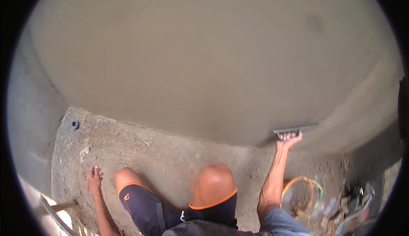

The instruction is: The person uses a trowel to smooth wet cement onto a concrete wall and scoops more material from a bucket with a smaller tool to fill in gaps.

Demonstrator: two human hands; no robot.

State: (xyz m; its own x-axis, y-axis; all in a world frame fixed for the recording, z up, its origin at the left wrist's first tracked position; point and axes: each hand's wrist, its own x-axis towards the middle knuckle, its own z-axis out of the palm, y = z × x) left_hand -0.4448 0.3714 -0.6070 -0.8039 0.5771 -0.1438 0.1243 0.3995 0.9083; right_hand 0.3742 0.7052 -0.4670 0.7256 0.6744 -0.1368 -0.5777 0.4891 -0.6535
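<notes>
Trowel [294, 130] sits flat against the wall [204, 57], low down near where the fresh smooth plaster meets the rough concrete floor [140, 146]. The blade looks pressed face-on to the surface with its long edge roughly level, which makes sense for spreading or smoothing a coat rather than scooping. The right hand [289, 141] has its grip closed around the handle from underneath, arm stretched well out and up, so the push goes straight into the wall.

The left hand [94, 177] holds nothing: fingers together and laid flat on the floor near its left edge, looking like a prop to steady the body while the other arm reaches. The person is crouched or kneeling, both knees forward, dark shorts [149, 206] with orange trim, close to the wall's base so the low strip is within reach.

Other bits around:
- a small dark round fitting [74, 124] set low where the wall meets the floor, far left, well apart from the work
- a coil of orange and yellow hose or cable [303, 189] on the floor just beside the right elbow
- a pile of rubble and scraps [347, 212] toward the floor's lower right corner
- what looks like a railing or ladder rail [53, 214] at the lower left, past the floor's edge

Everything loose is kept behind the working line, away from the wet surface.
</notes>
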